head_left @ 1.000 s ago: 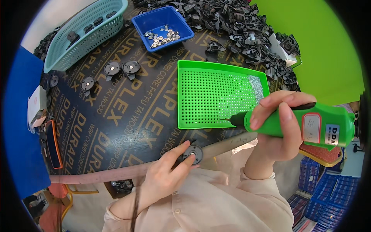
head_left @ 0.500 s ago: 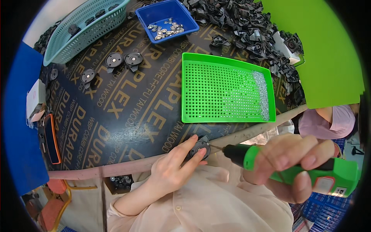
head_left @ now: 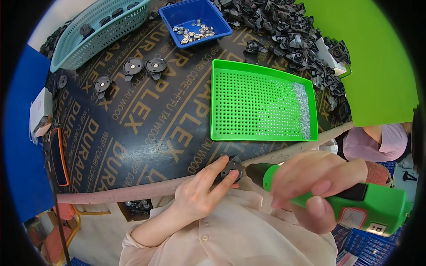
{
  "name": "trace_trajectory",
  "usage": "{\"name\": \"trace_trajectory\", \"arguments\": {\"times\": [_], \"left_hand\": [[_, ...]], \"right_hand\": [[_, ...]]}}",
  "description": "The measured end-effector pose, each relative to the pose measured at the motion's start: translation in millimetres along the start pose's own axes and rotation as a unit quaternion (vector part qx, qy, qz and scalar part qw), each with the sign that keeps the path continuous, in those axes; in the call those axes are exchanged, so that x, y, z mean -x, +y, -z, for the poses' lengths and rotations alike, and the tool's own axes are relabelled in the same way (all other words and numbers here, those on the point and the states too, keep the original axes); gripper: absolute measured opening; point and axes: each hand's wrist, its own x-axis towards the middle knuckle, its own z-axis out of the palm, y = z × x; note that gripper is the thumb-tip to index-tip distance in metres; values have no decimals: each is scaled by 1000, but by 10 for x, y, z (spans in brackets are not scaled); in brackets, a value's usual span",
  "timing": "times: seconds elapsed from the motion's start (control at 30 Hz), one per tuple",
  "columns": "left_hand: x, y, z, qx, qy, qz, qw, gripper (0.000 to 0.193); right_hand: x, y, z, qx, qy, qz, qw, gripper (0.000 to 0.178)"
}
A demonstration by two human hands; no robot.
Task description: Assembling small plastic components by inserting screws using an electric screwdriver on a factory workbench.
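Note:
Near the table's front edge, my left hand [head_left: 202, 190] grips a round black plastic part [head_left: 231, 172] between thumb and fingers. My right hand [head_left: 313, 188] is wrapped round a green electric screwdriver [head_left: 368, 206] with a dark nose. The tool lies nearly level, its tip pointing left at the right side of the black part. Whether the bit touches the part is too small to tell. Just beyond my hands sits a green perforated tray [head_left: 237, 133], with many small silver screws [head_left: 302, 111] gathered along its right end.
A blue bin [head_left: 195, 41] holds round metal pieces. Left of it are a teal basket [head_left: 97, 37] and several round black parts [head_left: 133, 66] on the table. Black plastic pieces [head_left: 288, 40] are heaped at the back right. An orange-edged phone [head_left: 59, 157] lies far left. Another person's sleeve [head_left: 375, 142] shows at right.
My right hand has brought the screwdriver leftward, so its nose is closer to the black part. My left hand keeps its grip almost unmoved. The view has shifted slightly.

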Motion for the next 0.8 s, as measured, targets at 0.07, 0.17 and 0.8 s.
{"name": "trace_trajectory", "arguments": {"times": [0.07, 0.17, 0.8], "left_hand": [[9, -9, 3, -17, -9, -11, 1000, 32], [24, -23, -3, -13, 0, -8, 1000, 31], [25, -29, -22, -14, 18, -5, 1000, 33]], "right_hand": [[-46, -19, 15, 17, -23, 1, 1000, 21], [-68, -39, 54, 40, -53, 6, 998, 21], [-137, 254, 342, 59, 225, 50, 971, 18]]}}
